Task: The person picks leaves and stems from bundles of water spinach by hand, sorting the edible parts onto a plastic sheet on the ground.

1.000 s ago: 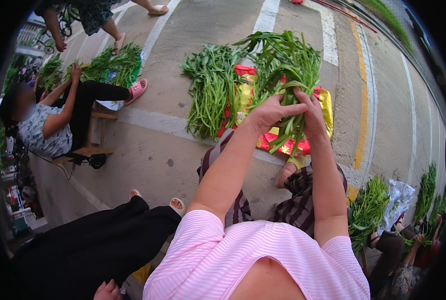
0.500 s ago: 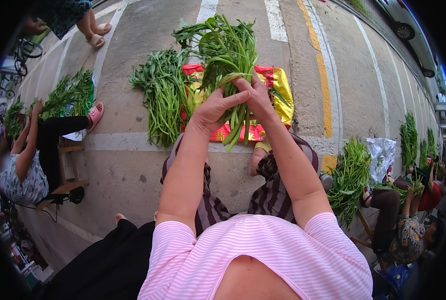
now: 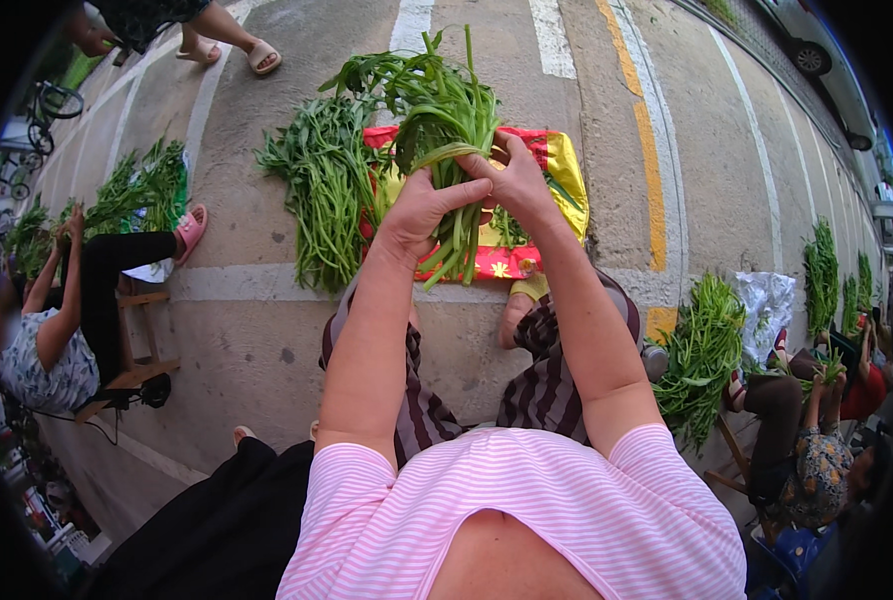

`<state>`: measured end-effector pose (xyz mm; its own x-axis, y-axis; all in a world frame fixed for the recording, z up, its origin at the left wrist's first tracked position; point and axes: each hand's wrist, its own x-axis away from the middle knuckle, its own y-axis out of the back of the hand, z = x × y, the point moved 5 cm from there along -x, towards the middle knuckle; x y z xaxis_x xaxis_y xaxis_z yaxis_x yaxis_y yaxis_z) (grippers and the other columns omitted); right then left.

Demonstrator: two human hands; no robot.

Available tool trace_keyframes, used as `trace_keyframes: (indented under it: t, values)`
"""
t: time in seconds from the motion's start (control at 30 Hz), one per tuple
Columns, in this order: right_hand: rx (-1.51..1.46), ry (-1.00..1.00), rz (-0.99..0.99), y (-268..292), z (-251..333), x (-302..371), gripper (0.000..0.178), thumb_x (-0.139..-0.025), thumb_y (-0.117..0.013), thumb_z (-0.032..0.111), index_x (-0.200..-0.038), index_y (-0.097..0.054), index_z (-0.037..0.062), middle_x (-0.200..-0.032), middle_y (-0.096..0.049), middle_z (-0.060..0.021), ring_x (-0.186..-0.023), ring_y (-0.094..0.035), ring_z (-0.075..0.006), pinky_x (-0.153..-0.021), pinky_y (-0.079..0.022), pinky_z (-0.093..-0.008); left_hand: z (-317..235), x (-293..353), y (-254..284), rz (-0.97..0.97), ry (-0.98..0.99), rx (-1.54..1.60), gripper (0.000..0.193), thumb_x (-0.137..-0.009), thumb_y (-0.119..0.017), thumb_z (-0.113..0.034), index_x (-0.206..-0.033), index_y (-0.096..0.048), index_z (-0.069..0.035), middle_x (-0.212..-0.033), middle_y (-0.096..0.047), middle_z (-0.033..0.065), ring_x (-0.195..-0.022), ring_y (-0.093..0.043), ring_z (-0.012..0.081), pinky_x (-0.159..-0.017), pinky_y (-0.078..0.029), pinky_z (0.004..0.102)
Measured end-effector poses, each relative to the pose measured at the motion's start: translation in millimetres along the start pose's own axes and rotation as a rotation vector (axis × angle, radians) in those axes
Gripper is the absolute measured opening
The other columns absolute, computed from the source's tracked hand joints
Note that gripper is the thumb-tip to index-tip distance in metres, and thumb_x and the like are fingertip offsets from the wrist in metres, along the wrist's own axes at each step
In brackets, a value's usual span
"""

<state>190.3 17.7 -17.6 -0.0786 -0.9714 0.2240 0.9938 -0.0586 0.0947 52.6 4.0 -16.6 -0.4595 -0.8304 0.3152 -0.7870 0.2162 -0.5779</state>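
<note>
in the head view, we look down at our 2 bare hands working on a bundle of leafy green stalks [image 3: 447,125], held above a red and gold sheet [image 3: 570,180]. our left hand [image 3: 414,212] is closed around the stems, thumb pointing right. our right hand [image 3: 522,188] is at the bundle's right side, thumb near the stalk bent across it; we cannot tell if it grips.

compared with half a second ago, our right hand's fingers look more spread, and a passer-by's sandalled feet [image 3: 263,57] at upper left are set wider apart.

a pile of greens [image 3: 317,190] lies left of the bundle, partly beside the sheet. the surface is grey pavement [image 3: 237,335] with white lines and a broken yellow line [image 3: 651,180]. outdoors around us, a seated person [image 3: 52,345] handles greens at left, and more people sit at right.
</note>
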Motion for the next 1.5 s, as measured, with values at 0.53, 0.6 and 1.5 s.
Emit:
trace_keyframes:
  t: [0.53, 0.6, 1.5]
  values:
    - [-0.018, 0.334, -0.193, 9, 9, -2, 0.023, -0.084, -0.078, 0.02, -0.101, -0.072, 0.0066, -0.087, -0.065, -0.0014, -0.067, -0.059, -0.0072, -0.058, -0.049, -0.0228, -9, 2, 12, -0.252, -0.094, -0.311, 0.04, -0.078, -0.077, -0.001, -0.114, -0.06, -0.003, -0.095, -0.07, 0.0071, -0.075, -0.068, 0.0152, -0.061, -0.056, 0.0275]
    - [-0.322, 0.098, -0.18, 12, 3, -5, 0.023, -0.09, -0.074, 0.025, -0.101, -0.07, 0.0046, -0.091, -0.07, -0.0005, -0.071, -0.062, -0.0056, -0.058, -0.049, -0.0204, -10, 4, 15, -0.244, -0.08, -0.234, 0.038, -0.079, -0.076, 0.0, -0.114, -0.06, -0.002, -0.099, -0.07, 0.0094, -0.076, -0.069, 0.0159, -0.063, -0.057, 0.0275]
    - [0.225, 0.534, -0.045, -5, 32, 9, 0.019, -0.083, -0.077, 0.015, -0.101, -0.073, 0.0098, -0.085, -0.059, -0.0016, -0.069, -0.06, -0.0096, -0.064, -0.051, -0.0242, -7, 2, 27, -0.35, -0.168, -0.697, 0.039, -0.074, -0.075, -0.002, -0.11, -0.061, 0.0, -0.093, -0.069, 0.0057, -0.078, -0.064, 0.0109, -0.069, -0.052, 0.027]
